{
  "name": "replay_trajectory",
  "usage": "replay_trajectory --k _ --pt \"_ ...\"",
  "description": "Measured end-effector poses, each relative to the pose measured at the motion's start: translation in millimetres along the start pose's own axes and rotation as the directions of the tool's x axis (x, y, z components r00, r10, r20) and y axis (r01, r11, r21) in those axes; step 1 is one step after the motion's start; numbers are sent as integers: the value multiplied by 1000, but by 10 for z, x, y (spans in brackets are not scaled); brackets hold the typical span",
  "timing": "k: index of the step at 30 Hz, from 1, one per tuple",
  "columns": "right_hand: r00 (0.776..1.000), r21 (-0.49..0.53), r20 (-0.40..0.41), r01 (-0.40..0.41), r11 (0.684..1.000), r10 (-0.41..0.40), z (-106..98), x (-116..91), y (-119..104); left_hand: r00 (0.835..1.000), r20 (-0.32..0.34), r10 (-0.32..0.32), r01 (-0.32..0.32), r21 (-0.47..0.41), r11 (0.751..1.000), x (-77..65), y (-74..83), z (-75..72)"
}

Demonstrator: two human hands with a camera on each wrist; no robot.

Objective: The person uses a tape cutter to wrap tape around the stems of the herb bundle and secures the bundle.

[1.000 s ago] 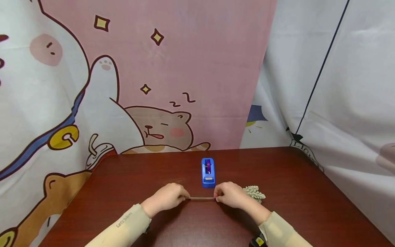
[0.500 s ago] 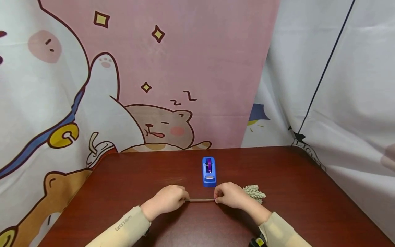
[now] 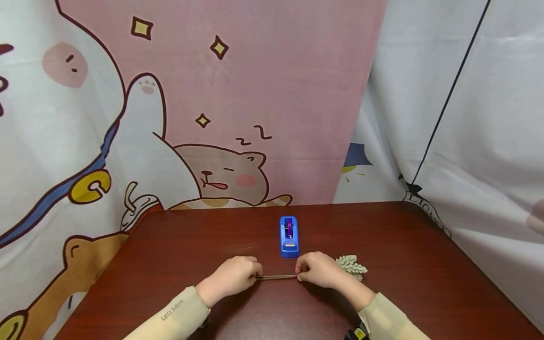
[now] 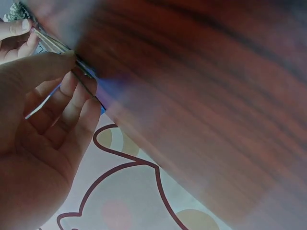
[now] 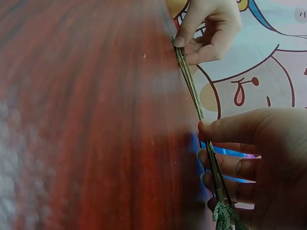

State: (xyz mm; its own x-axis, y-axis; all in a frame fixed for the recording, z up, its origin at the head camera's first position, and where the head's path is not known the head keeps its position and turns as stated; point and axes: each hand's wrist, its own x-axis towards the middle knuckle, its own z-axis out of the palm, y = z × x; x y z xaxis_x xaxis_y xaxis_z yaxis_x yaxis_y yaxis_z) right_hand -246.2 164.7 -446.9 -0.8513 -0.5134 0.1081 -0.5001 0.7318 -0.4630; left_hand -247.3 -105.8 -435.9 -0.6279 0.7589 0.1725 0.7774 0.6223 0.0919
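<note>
A bundle of thin stems (image 3: 276, 277) with pale green, bumpy flower heads (image 3: 352, 266) stretches sideways between both hands, close over the table. My left hand (image 3: 231, 275) pinches the stems toward their bare end, between thumb and fingers. Farther along, nearer the flower heads, my right hand (image 3: 319, 270) pinches the same bundle. In the right wrist view the green stems (image 5: 192, 86) run past the thumb tip, and the flower heads (image 5: 222, 216) hang out below the fingers. The left wrist view has the left thumb (image 4: 62, 64) pressed on the stems.
Just beyond the hands, a blue tape dispenser (image 3: 289, 250) with a purple core stands on the dark red wooden table (image 3: 182, 236). A cartoon-printed cloth (image 3: 297, 94) hangs behind the table, and a white cloth (image 3: 480, 118) hangs at the right.
Both hands keep their hold and have hardly moved. Between them the stems sit slightly lower and now show as separate strands. The head view has shifted a little.
</note>
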Motion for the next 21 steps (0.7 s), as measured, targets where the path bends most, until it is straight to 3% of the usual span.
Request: replay_trajectory --k 14,17,21 --pt "999 -15 -26 29 999 -30 -59 0 19 1000 -26 15 -15 10 1000 12 -10 27" --pt "999 -20 -28 15 1000 -16 -125 8 36 999 -31 26 -25 7 1000 16 -33 -5" --pt "999 -22 -42 -23 999 22 -273 14 85 999 -37 -8 8 -13 1000 5 -110 -111"
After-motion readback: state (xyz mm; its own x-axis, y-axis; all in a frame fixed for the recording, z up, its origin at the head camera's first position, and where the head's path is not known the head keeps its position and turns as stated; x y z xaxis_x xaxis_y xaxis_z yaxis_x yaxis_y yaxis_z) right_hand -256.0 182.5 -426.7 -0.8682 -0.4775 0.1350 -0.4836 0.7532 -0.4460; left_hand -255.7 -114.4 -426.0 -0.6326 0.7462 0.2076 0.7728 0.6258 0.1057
